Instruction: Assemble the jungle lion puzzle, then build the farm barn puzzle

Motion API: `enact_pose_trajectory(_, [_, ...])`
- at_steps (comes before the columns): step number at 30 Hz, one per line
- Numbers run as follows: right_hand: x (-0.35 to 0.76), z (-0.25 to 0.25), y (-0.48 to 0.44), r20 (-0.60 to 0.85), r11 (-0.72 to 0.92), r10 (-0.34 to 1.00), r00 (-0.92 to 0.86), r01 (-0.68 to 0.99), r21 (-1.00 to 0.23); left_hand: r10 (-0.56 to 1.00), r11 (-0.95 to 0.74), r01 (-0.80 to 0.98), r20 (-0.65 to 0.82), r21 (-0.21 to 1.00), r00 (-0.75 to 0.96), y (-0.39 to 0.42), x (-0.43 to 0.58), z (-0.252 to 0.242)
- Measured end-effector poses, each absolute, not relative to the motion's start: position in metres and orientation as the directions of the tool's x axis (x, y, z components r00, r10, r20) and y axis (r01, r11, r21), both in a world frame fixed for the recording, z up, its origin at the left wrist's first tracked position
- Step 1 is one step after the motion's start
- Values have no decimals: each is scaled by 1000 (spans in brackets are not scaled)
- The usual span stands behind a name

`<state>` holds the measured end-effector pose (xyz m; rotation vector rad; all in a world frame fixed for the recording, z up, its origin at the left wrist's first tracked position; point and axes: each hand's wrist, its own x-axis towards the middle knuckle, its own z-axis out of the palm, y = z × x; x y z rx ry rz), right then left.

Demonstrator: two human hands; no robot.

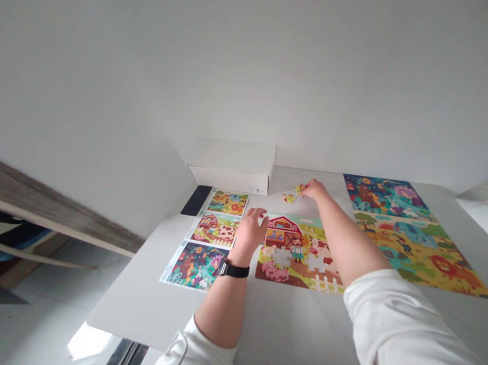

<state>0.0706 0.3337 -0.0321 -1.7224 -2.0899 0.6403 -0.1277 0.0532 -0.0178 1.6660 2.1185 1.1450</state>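
A farm jigsaw puzzle with a red barn, cows and pigs lies flat on the table, with piece-shaped white gaps in its lower half. Beyond its top edge, my right hand pinches a small yellowish puzzle piece at the table surface. Close beside that lies a loose puzzle piece. My left hand, with a black watch on the wrist, hovers by the puzzle's upper left corner. Its fingers are loosely bent and apart, with nothing visible in them.
Left of the puzzle lies a reference sheet printed with three pictures. A dark phone-like slab and a white box are behind it. On the right lie a night-forest puzzle and a safari puzzle. A wall closes off the back.
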Motion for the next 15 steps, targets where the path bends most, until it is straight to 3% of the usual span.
enact_pose_trajectory(4, [83, -25, 311, -14, 34, 998, -57, 766, -642, 897, -34, 731, 344, 682, -279, 52, -121, -12])
enact_pose_trajectory(10, [141, -21, 241, 52, 95, 989, -141, 317, -944, 893, -136, 687, 388, 714, -228, 50, -103, 1])
enact_pose_trajectory(15, [184, -28, 167, 95, 118, 981, -167, 131, -984, 929, -139, 378, 253, 915, -271, 53, -74, 4])
